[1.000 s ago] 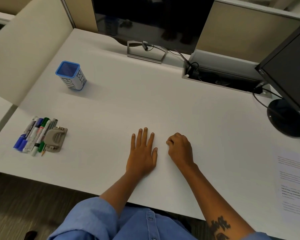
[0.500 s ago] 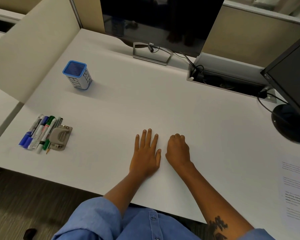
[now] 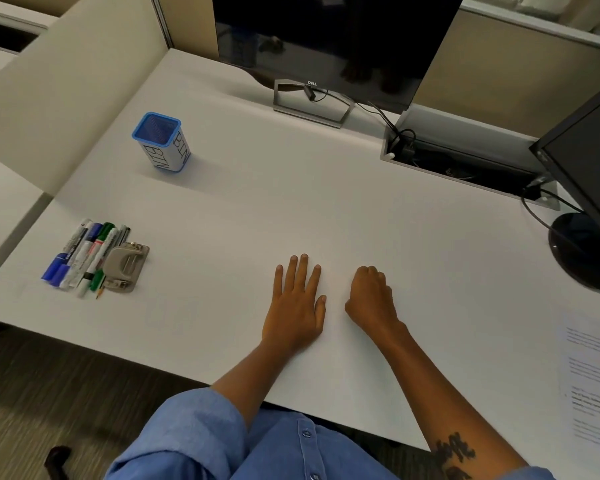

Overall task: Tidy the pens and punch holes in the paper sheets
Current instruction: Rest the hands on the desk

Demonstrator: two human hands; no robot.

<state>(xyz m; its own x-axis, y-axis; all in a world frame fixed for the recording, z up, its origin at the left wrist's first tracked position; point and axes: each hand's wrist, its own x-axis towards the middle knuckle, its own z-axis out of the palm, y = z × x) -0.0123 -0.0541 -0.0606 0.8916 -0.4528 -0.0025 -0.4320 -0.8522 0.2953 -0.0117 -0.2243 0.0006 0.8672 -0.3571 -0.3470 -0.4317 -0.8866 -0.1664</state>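
Several pens and markers (image 3: pixel 84 256) lie side by side near the desk's front left corner. A grey hole punch (image 3: pixel 123 266) sits right against them on their right. A blue-rimmed cup labelled BIN (image 3: pixel 163 143) stands upright further back on the left. Printed paper sheets (image 3: pixel 591 382) lie at the right edge, partly cut off. My left hand (image 3: pixel 297 303) rests flat on the desk, fingers apart, holding nothing. My right hand (image 3: pixel 369 299) rests beside it, curled into a loose fist with nothing in it.
A monitor (image 3: pixel 329 36) on a metal stand is at the back. A second monitor (image 3: pixel 589 168) with a round base is on the right. A cable tray (image 3: pixel 461 164) is recessed into the white desk (image 3: pixel 291 202). Beige partitions wall in the left and back.
Both hands stay resting in the same place on the desk. The view has shifted slightly, so everything sits a little further right in the picture.
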